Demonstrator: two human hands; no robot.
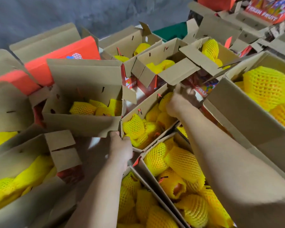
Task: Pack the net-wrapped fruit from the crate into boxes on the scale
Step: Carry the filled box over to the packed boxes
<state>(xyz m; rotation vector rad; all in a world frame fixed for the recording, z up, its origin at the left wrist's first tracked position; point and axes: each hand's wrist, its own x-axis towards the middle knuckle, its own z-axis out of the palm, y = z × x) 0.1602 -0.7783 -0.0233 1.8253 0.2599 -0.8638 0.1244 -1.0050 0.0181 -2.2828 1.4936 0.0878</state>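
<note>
An open cardboard box (pixel 149 102) in the middle holds several fruits in yellow foam net (pixel 134 126). My left hand (pixel 121 149) grips its near left corner, fingers curled over the rim. At the far right corner my right hand (pixel 177 102) is closed on the same box's edge, its fingertips blurred. Both forearms reach forward over other filled boxes. No scale and no crate can be seen.
Open boxes of net-wrapped fruit crowd all around: one at left (pixel 82 102), one at near right (pixel 176 170), a large one at far right (pixel 266 89), several behind. Raised flaps stick up between them. Red printed boxes (pixel 61 58) stand at the back left, against a grey wall.
</note>
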